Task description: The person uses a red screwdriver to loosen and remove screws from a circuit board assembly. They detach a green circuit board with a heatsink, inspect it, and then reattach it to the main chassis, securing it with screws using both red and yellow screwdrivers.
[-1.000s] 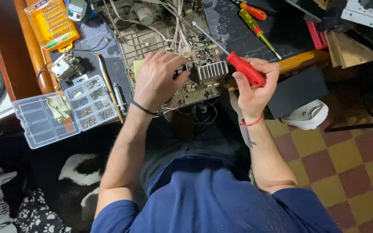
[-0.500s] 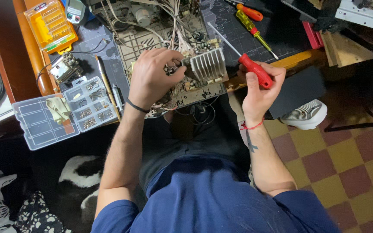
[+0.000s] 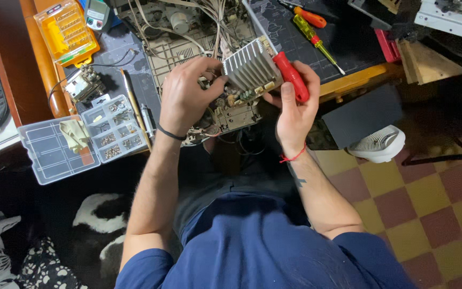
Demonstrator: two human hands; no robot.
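Observation:
A finned grey metal heat sink [image 3: 251, 68] is lifted and tilted above an open circuit board [image 3: 225, 109] full of wires. My left hand [image 3: 185, 96] grips the heat sink's left end with its fingertips. My right hand [image 3: 295, 101] supports the heat sink's right side while holding a red-handled screwdriver [image 3: 291, 76] in the same hand, its shaft hidden behind the heat sink. A black band sits on my left wrist, a red string on my right.
A clear parts organizer [image 3: 78, 136] with several small screws lies open at the left. An orange bit case [image 3: 68, 29] and a small meter [image 3: 98, 13] sit at the back left. Two more screwdrivers [image 3: 314, 32] lie on the dark mat. A white fan [image 3: 376, 144] stands on the checkered floor.
The heat sink has come up from the board and tilted toward me. My right hand has moved in from the right and now presses against it, screwdriver still in the palm.

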